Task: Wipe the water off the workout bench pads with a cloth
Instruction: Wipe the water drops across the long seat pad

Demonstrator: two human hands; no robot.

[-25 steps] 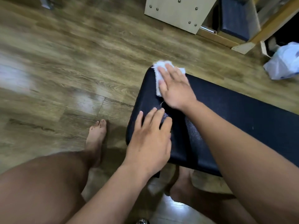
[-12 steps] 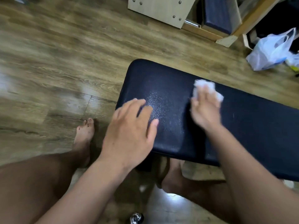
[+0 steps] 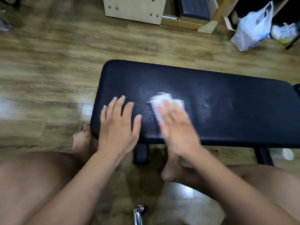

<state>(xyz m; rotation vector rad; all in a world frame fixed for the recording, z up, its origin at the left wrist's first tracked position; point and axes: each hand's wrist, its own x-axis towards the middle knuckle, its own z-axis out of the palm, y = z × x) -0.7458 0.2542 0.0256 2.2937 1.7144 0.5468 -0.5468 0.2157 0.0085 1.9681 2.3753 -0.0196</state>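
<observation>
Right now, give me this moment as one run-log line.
step: wiping | right hand: presses cloth flat on bench pad | left hand: flat on bench pad | water droplets: between hands

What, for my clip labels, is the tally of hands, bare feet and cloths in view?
Hands: 2, the left hand and the right hand
Bare feet: 2, the left foot and the right foot
Cloths: 1, the white cloth under the right hand
Total: 5
</observation>
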